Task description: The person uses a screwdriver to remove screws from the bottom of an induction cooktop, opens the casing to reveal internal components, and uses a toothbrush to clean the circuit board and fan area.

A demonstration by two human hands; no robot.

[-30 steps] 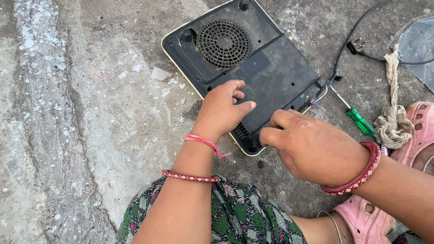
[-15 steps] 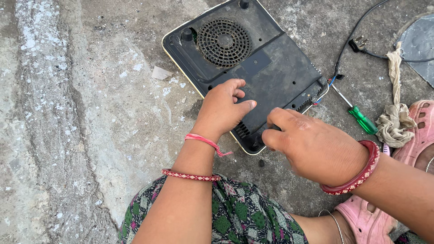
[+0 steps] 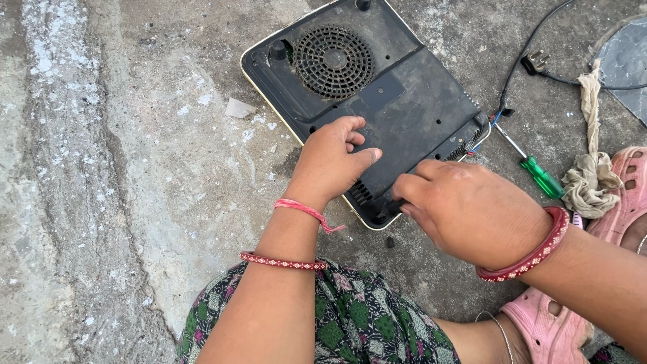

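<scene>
What the right hand (image 3: 472, 212) grips is mostly hidden: its fingers curl tight around a small dark tool tip at the near corner of the cooktop (image 3: 397, 121), the rest unseen. The left hand (image 3: 330, 165) presses flat on the same corner, fingers loosely bent. The cooktop lies upside down on the concrete floor (image 3: 135, 202) (black, dusty underside, round fan grille (image 3: 333, 62) up). A green-handled screwdriver (image 3: 536, 172) lies beside it.
</scene>
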